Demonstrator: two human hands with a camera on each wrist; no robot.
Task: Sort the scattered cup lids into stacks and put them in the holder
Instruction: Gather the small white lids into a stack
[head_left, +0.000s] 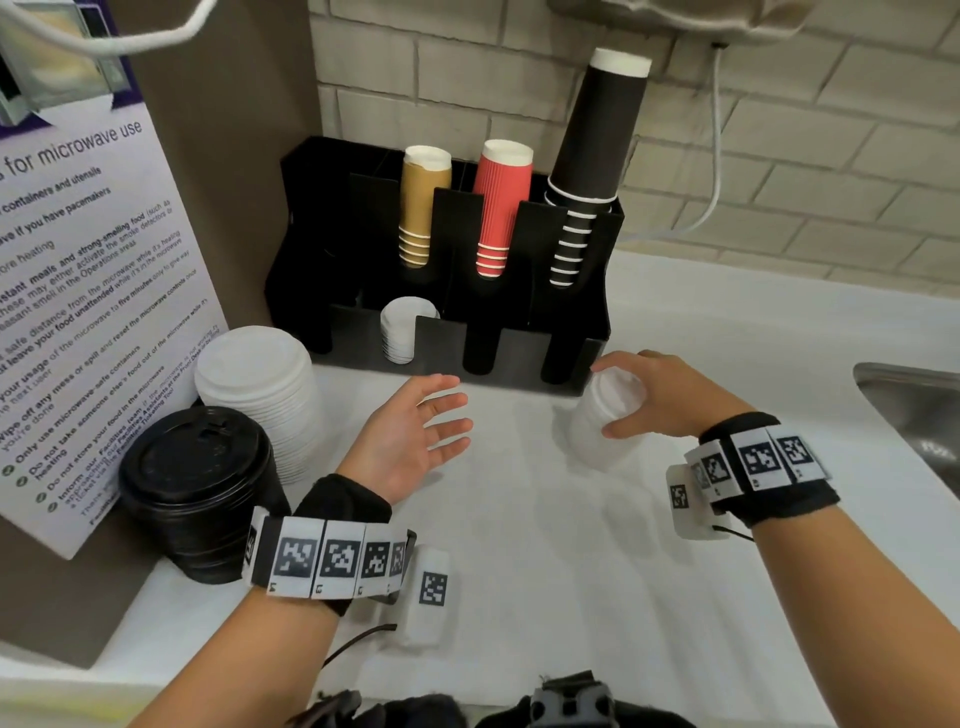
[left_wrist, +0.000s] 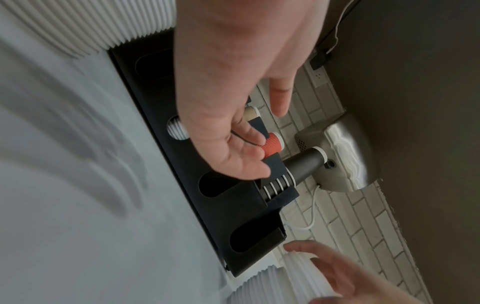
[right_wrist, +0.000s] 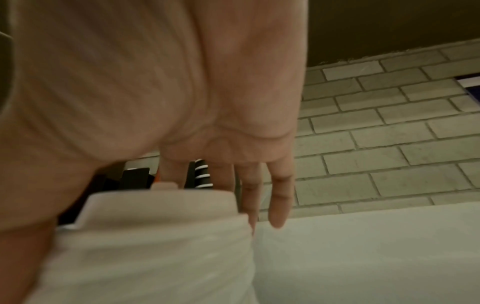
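Observation:
My right hand (head_left: 631, 400) grips a tall white stack of lids (head_left: 602, 415) standing on the counter just in front of the black holder's (head_left: 519, 358) right end. In the right wrist view the fingers (right_wrist: 249, 197) curl over the top of this stack of lids (right_wrist: 155, 246). My left hand (head_left: 431, 426) hovers open and empty, palm turned toward the right, in front of the holder's middle. A short white lid stack (head_left: 405, 332) sits in one front slot of the holder. The left wrist view shows the left hand (left_wrist: 259, 142) with loose fingers above the holder (left_wrist: 168, 144).
A large white lid stack (head_left: 254, 384) and a black lid stack (head_left: 197, 483) stand at the left by a microwave notice (head_left: 78, 291). Tan (head_left: 423, 208), red (head_left: 501, 208) and black cups (head_left: 592, 156) fill the holder's back slots. A steel sink (head_left: 909, 405) lies to the right.

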